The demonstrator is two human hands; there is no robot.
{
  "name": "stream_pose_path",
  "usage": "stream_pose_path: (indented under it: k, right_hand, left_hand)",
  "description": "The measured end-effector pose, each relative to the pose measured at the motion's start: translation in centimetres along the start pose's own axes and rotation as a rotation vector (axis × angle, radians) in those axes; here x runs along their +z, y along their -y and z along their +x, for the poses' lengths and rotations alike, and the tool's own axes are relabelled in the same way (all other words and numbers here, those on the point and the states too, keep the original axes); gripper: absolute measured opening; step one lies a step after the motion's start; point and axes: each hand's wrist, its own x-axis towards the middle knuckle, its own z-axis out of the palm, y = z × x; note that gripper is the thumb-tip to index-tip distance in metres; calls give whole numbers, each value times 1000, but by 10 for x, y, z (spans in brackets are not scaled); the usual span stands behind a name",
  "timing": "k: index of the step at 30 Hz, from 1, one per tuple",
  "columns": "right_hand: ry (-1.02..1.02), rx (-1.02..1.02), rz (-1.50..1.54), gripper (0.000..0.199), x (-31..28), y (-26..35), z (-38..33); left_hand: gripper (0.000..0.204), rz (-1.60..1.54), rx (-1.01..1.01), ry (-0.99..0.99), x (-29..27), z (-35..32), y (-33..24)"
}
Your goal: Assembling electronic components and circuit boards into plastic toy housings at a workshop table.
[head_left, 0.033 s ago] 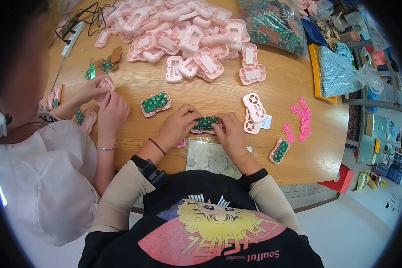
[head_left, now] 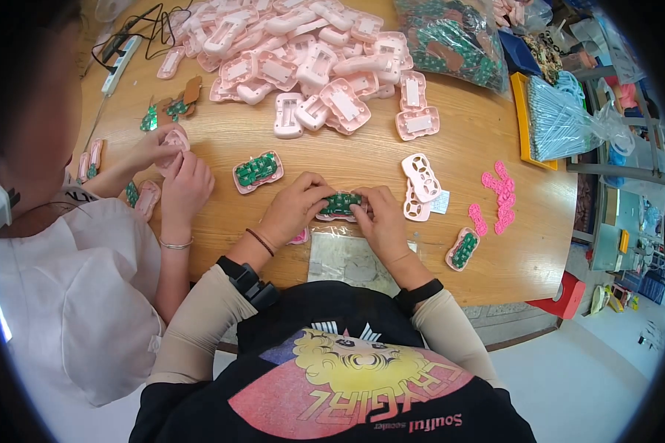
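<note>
Between my hands, close to the table's near edge, is a pink plastic shell with a green circuit board (head_left: pixel 341 204) in it. My left hand (head_left: pixel 297 205) grips its left end, thumb and fingers closed. At the right end my right hand (head_left: pixel 381 215) pinches the shell and board. Just in front of me lies a clear plastic bag (head_left: pixel 351 260) with a greyish sheet. A bright pink piece (head_left: pixel 300 236) shows partly under my left wrist. Another shell with a board (head_left: pixel 258 172) rests to the left, and a further boarded shell (head_left: pixel 462 249) to the right.
Pink shells (head_left: pixel 303 59) form a large heap at the back, beside a bag of circuit boards (head_left: pixel 454 44). Two pale pink faceplates (head_left: pixel 421 181) and bright pink pads (head_left: pixel 504 196) lie right. A co-worker's hands (head_left: pixel 185 181) hold a shell at left. A yellow bin (head_left: pixel 523 122) stands right.
</note>
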Motion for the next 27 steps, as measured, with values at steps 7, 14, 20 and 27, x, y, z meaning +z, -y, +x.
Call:
stream_pose_path:
  k: [7, 14, 20, 27]
  right_hand:
    - [23, 38, 19, 28, -2, 2, -1]
    - [73, 15, 25, 32, -4, -2, -2]
    - [52, -36, -57, 30, -3, -5, -2]
    - [62, -96, -104, 30, -5, -1, -1]
  left_hand:
    - [21, 6, -18, -27, 4, 0, 2]
    - [22, 86, 39, -24, 6, 0, 4]
    - [25, 114, 74, 1, 0, -2, -3]
    - [25, 152, 85, 27, 1, -2, -2]
